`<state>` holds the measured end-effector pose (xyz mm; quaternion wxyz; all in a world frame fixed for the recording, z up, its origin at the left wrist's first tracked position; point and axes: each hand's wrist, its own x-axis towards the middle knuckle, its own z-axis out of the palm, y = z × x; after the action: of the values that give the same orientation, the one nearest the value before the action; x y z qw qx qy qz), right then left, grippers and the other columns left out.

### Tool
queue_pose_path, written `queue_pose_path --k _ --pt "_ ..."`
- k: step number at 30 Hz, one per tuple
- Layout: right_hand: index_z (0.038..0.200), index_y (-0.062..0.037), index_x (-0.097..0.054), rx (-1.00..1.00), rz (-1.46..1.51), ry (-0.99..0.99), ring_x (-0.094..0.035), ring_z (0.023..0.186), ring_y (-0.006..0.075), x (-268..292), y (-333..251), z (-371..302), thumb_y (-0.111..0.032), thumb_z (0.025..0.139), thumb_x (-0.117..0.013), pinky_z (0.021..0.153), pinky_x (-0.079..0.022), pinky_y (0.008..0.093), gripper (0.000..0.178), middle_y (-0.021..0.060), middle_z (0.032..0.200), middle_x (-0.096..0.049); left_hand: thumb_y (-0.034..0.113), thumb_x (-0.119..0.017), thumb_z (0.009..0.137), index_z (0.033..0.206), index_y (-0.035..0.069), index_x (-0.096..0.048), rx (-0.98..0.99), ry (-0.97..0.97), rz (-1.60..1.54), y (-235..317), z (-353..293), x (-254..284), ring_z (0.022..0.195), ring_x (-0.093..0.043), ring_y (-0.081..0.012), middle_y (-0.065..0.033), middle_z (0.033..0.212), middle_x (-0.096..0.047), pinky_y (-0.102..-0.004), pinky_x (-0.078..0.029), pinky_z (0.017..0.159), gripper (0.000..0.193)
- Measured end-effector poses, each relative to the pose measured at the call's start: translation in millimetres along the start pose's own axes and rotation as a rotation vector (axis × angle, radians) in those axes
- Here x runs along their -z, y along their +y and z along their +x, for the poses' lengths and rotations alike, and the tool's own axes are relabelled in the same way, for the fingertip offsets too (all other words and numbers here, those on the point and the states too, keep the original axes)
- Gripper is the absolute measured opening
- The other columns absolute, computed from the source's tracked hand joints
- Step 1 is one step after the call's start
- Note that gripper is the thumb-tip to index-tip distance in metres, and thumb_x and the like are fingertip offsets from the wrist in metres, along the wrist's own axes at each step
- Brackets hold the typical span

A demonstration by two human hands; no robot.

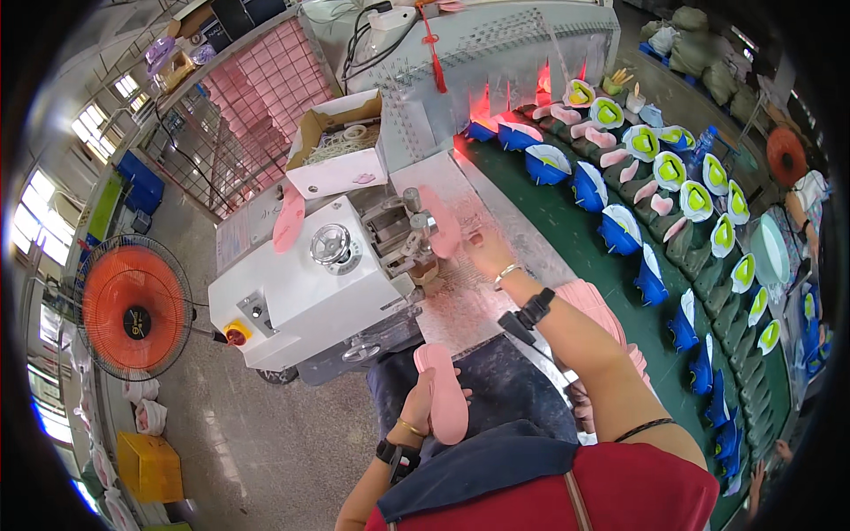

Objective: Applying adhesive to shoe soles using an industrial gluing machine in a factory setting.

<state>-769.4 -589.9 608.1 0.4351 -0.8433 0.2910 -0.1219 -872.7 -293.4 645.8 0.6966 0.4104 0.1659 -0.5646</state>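
My left hand (420,403) grips a pink insole (441,389) upright above my lap, fingers wrapped round its sides. My right hand (490,254) is over the metal worktop (460,305), fingers curled together at the edge of another pink insole (437,221). That insole lies at the metal rollers (414,232) of a white bench machine (310,274). Whether my right fingers pinch its edge or something small is hidden. One more pink insole (289,219) rests on the machine's far left side, behind the round metal dial (330,244).
An open carton (338,146) stands behind the machine. Pink insoles (591,314) are stacked beside my right forearm. To the right, a green conveyor (567,199) carries blue and white shoe uppers (620,230). An orange fan (135,305) stands left. Other people are at the far right.
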Motion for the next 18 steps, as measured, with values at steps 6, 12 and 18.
queue_pose_path --k 6,12,18 --pt "0.096 0.0007 -0.065 0.272 -0.432 0.243 -0.063 0.083 0.039 26 -6 6 -0.037 0.077 -0.065 0.077 -0.05 0.0412 0.042 0.0225 0.09 -0.066 0.039 -0.038 0.099 0.127 -0.004 -0.046 0.002 0.005 0.019 4 1 3 0.095 -0.064 -0.0328 -0.0184 0.112 -0.06 -0.0427 -0.055 0.077 0.051" --pt "0.084 0.0024 -0.066 -0.168 0.111 0.075 -0.065 0.082 0.0376 -43 -13 45 -0.043 0.076 -0.065 0.073 -0.05 0.0411 0.046 0.0237 0.086 -0.066 0.038 -0.038 0.099 0.116 -0.003 -0.054 -0.062 0.064 -0.006 -1 -5 9 0.092 -0.065 -0.0304 -0.0171 0.098 -0.065 -0.0388 -0.055 0.077 0.047" --pt "0.105 0.0042 -0.059 -0.292 0.593 0.218 -0.069 0.063 0.0277 16 21 65 -0.033 0.085 -0.058 0.049 -0.051 0.0345 0.042 0.0186 0.077 -0.066 0.037 -0.037 0.1 0.12 -0.001 -0.054 -0.199 0.201 0.389 -20 21 31 0.094 -0.062 -0.0201 -0.0113 0.104 -0.064 -0.0311 -0.051 0.081 0.045"
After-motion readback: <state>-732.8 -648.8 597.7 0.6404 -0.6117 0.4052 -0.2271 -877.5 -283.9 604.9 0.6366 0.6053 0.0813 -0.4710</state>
